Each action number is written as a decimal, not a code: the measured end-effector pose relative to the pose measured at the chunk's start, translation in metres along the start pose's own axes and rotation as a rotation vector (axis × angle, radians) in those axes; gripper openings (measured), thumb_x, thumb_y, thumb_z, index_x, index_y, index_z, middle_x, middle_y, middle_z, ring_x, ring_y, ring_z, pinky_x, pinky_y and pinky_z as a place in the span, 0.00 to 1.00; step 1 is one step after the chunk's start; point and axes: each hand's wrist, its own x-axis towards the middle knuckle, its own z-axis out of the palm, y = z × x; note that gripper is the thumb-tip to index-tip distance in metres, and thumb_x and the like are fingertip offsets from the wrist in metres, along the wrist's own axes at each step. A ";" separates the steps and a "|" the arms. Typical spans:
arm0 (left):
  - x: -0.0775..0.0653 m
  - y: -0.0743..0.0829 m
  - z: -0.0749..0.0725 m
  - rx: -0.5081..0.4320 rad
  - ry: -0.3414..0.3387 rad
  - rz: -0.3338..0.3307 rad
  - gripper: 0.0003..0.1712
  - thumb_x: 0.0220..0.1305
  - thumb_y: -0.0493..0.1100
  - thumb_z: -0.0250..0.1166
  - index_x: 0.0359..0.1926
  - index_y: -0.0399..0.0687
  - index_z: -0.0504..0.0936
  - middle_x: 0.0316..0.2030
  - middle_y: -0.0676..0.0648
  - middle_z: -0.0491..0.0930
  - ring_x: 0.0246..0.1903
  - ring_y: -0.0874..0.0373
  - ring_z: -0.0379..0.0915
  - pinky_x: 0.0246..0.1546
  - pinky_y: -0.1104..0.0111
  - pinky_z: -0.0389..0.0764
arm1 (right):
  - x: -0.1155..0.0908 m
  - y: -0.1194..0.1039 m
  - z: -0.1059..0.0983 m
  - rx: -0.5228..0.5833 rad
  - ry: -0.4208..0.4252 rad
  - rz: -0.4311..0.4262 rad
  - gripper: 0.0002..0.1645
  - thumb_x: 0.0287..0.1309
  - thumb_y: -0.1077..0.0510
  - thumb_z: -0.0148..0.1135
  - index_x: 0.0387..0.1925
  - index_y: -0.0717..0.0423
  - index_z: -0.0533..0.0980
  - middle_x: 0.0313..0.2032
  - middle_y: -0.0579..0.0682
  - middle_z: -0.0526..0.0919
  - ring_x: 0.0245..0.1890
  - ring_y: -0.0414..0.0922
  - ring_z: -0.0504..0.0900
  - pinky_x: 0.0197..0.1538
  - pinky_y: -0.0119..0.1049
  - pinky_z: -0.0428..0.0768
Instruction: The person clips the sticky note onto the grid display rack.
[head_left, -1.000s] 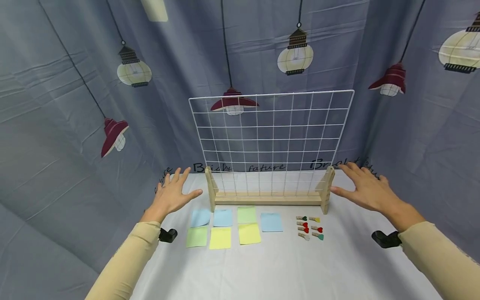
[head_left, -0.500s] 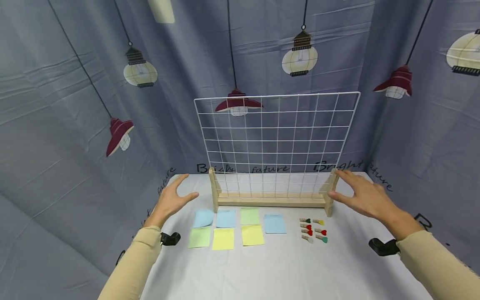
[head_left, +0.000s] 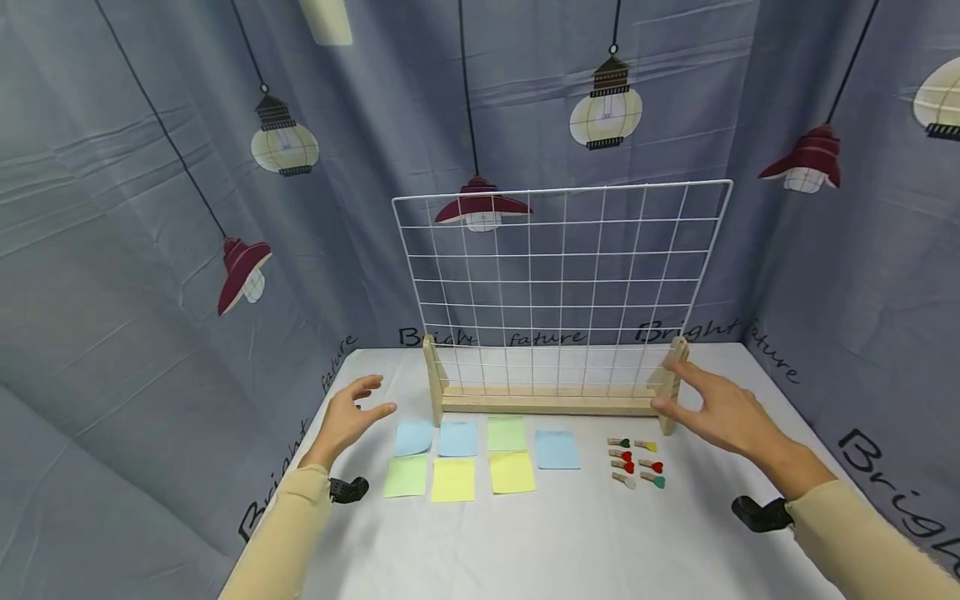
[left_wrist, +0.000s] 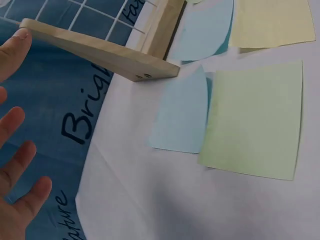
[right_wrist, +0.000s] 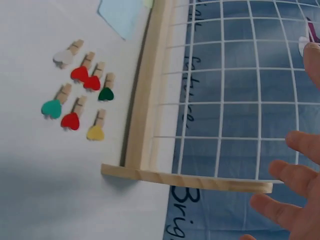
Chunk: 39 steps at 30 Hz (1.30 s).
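Note:
My left hand (head_left: 347,421) hovers over the table's left side, fingers loosely bent and thumb apart, holding nothing. Nearest to it lie blue, green and yellow sticky notes (head_left: 453,480) in two rows; in the left wrist view a green note (left_wrist: 255,120) overlaps a blue one. My right hand (head_left: 723,412) is in the air by the right wooden foot of the white wire grid rack (head_left: 551,400), its fingers spread and holding nothing. Left of that hand lie several small wooden clothespins (head_left: 621,466) with red, green, teal, yellow and white hearts, also seen in the right wrist view.
A white cloth covers the table (head_left: 555,550). Behind and beside it hangs a blue-grey curtain (head_left: 337,250) printed with lamps and lettering. The rack's mesh stands upright at the back, in a wooden base.
Both hands have come down and nearer to me, and the left hand's fingers have bent more. The head view has shifted slightly. Notes, clothespins and rack stay in place on the table.

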 end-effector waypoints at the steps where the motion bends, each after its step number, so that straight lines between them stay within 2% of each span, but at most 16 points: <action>1: 0.000 -0.003 0.002 -0.012 0.002 -0.006 0.41 0.60 0.57 0.76 0.71 0.54 0.73 0.68 0.40 0.75 0.67 0.37 0.69 0.65 0.42 0.73 | 0.000 0.000 0.002 0.006 -0.003 0.002 0.51 0.66 0.27 0.57 0.76 0.56 0.62 0.70 0.74 0.68 0.64 0.76 0.71 0.51 0.77 0.73; 4: -0.002 -0.011 0.007 -0.076 0.001 -0.032 0.41 0.60 0.55 0.77 0.71 0.54 0.73 0.69 0.40 0.74 0.68 0.36 0.69 0.63 0.44 0.76 | -0.001 0.000 0.008 0.024 -0.015 0.011 0.51 0.67 0.28 0.57 0.76 0.57 0.62 0.68 0.76 0.69 0.62 0.77 0.73 0.50 0.74 0.75; 10: -0.003 -0.023 0.018 -0.160 -0.016 -0.113 0.42 0.58 0.54 0.78 0.72 0.56 0.72 0.69 0.42 0.73 0.68 0.36 0.68 0.61 0.47 0.78 | -0.005 -0.002 0.021 0.056 -0.025 0.027 0.48 0.67 0.29 0.57 0.75 0.56 0.64 0.67 0.76 0.70 0.62 0.77 0.73 0.53 0.75 0.74; 16: -0.001 -0.039 0.029 -0.175 0.007 -0.179 0.40 0.58 0.53 0.78 0.70 0.55 0.75 0.66 0.39 0.76 0.53 0.45 0.74 0.47 0.63 0.79 | -0.008 0.000 0.034 0.091 -0.032 0.039 0.48 0.68 0.29 0.56 0.75 0.57 0.65 0.67 0.77 0.70 0.64 0.78 0.71 0.55 0.76 0.73; 20: 0.000 -0.046 0.034 -0.177 0.016 -0.195 0.39 0.57 0.49 0.80 0.68 0.52 0.77 0.63 0.37 0.78 0.46 0.51 0.73 0.42 0.67 0.77 | -0.009 0.002 0.042 0.105 -0.036 0.049 0.49 0.67 0.29 0.57 0.74 0.59 0.66 0.66 0.77 0.71 0.64 0.77 0.71 0.56 0.75 0.72; 27: 0.005 -0.049 0.044 -0.167 0.019 -0.176 0.37 0.57 0.47 0.79 0.67 0.47 0.77 0.62 0.37 0.80 0.47 0.50 0.70 0.42 0.68 0.75 | -0.011 0.007 0.054 0.119 -0.053 0.090 0.48 0.66 0.28 0.58 0.71 0.60 0.70 0.65 0.78 0.72 0.64 0.77 0.71 0.57 0.74 0.72; 33: 0.003 -0.058 0.053 -0.167 0.016 -0.244 0.38 0.56 0.44 0.80 0.67 0.45 0.78 0.61 0.38 0.81 0.49 0.49 0.72 0.42 0.67 0.76 | -0.011 0.014 0.067 0.152 -0.046 0.126 0.46 0.66 0.28 0.59 0.67 0.61 0.74 0.65 0.76 0.73 0.64 0.76 0.71 0.59 0.73 0.72; 39: 0.001 -0.069 0.060 -0.184 0.042 -0.274 0.36 0.56 0.43 0.80 0.66 0.44 0.79 0.61 0.38 0.81 0.52 0.48 0.75 0.50 0.64 0.75 | -0.012 0.018 0.080 0.172 -0.058 0.178 0.46 0.65 0.28 0.59 0.67 0.59 0.74 0.66 0.76 0.72 0.64 0.76 0.71 0.58 0.73 0.72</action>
